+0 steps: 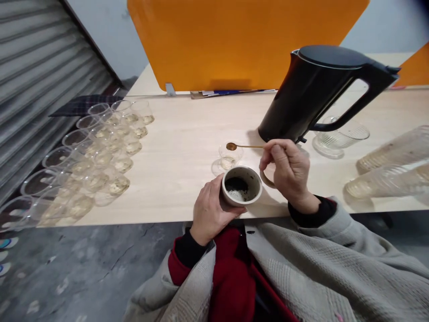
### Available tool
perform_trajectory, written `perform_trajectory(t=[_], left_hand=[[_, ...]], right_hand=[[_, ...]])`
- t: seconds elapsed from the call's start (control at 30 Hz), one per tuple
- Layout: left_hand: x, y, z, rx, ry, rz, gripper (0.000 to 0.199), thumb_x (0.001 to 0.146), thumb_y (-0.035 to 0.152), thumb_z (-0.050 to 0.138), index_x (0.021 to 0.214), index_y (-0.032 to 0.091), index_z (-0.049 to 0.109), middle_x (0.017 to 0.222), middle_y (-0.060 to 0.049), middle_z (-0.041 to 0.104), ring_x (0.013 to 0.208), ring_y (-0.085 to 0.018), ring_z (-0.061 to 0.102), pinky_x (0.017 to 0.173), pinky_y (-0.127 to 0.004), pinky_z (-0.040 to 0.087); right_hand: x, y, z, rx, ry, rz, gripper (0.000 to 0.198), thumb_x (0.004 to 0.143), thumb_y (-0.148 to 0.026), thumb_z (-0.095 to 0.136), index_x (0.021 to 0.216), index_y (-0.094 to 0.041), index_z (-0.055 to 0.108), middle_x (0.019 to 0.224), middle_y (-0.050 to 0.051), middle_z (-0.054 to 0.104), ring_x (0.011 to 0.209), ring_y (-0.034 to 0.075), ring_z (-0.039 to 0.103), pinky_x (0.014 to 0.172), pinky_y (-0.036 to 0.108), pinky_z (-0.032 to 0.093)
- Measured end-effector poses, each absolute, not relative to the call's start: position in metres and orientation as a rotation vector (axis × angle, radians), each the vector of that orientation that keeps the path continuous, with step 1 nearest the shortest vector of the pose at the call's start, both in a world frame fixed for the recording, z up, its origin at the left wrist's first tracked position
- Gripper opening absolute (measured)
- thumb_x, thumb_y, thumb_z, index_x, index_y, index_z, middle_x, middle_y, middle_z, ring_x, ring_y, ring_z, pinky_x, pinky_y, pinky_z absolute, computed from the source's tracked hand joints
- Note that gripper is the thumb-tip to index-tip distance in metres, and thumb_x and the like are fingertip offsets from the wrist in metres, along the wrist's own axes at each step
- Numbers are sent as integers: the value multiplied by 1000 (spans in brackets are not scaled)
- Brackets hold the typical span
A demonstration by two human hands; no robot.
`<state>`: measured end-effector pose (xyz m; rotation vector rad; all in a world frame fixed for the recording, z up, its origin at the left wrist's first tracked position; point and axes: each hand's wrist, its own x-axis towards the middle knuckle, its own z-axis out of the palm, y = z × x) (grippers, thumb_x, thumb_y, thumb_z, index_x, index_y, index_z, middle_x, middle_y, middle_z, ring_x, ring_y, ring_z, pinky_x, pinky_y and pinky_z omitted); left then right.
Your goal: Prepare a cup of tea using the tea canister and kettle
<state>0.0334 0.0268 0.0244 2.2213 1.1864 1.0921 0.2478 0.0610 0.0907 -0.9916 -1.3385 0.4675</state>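
partly hidden spoon handle (250, 146)

Spoon (232, 146) over a small clear cup (228, 162)

The right hand (288, 172) pinches the spoon's handle; the left hand (212, 206) grips a pale mug (253, 180) with dark granules (236, 184) inside; clear cups in rows (114, 167) stand at left; a black kettle (298, 98), a ribbed glass (348, 134) and stacked cups (385, 181) lying down are at right; an orange panel (234, 40) rises behind.

Soft, even light; faint shadows on the tabletop (170, 179); edges stretched.
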Motion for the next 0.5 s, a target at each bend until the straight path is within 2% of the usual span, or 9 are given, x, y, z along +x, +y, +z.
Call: perform_trajectory(t=[0.2,0.5], left_hand=[[34,28,23,2223,1192,1108,92,77,52,93,151,24,45,136,-13,70,121,-33,70,102,-48,59],[32,30,22,2241,1217,1108,91,78,55,90,151,23,47,134,-13,71,118,-34,71,99,-48,61]], right_hand=[[264,64,93,-952,-993,664,24,101,-47,67,96,-23,67,69,-4,61,53,10,60,47,23,53],[311,43,107,-927,-666,712,15,102,-31,62,92,-20,64,70,-5,59,54,7,60,51,18,54]])
